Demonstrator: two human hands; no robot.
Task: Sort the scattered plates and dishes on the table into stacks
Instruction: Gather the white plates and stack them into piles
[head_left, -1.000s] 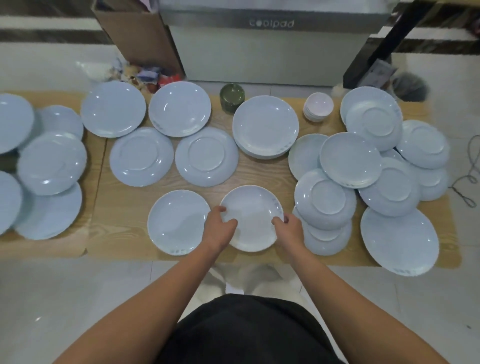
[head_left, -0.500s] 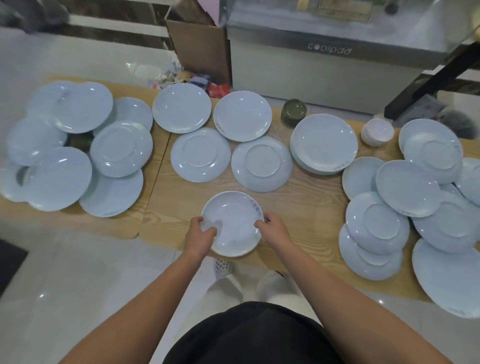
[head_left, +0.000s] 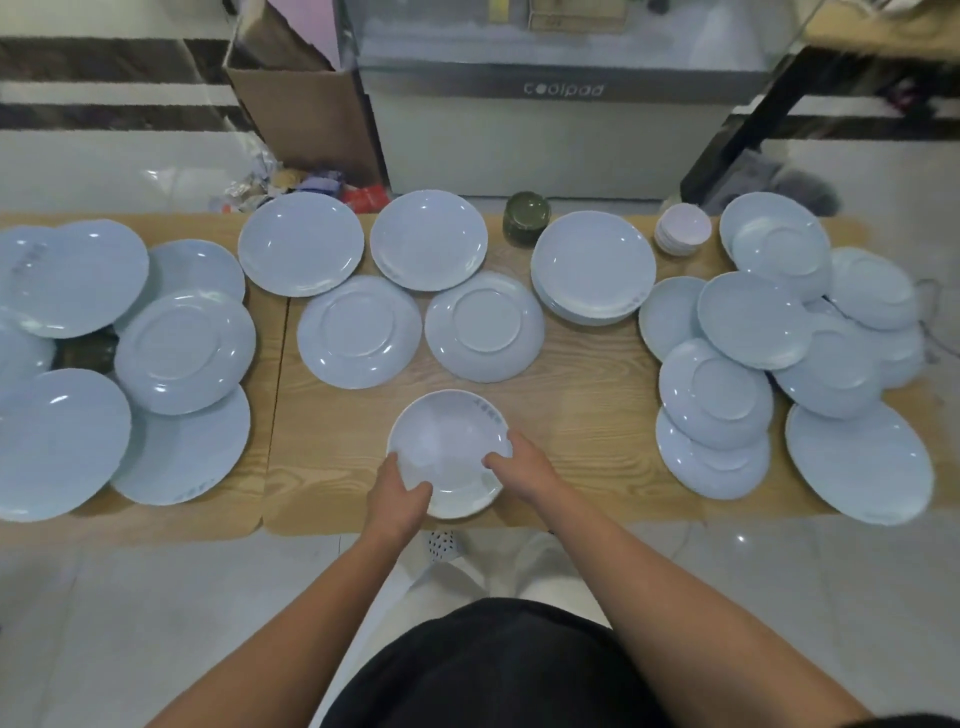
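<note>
Two hands make the grip: the left hand (head_left: 397, 493) and the right hand (head_left: 524, 470) each pinch the near rim of a white plate (head_left: 449, 447), thumbs over the lip, at the front edge of the counter (head_left: 587, 415). A second ago another plate lay alone just to its left. It no longer shows, so the held plate has likely been set on it, starting a new pile. Beyond sit an upside-down plate (head_left: 358, 332) and a neat stack (head_left: 592, 267); a loose heap (head_left: 753, 322) on the right awaits sorting.
</note>
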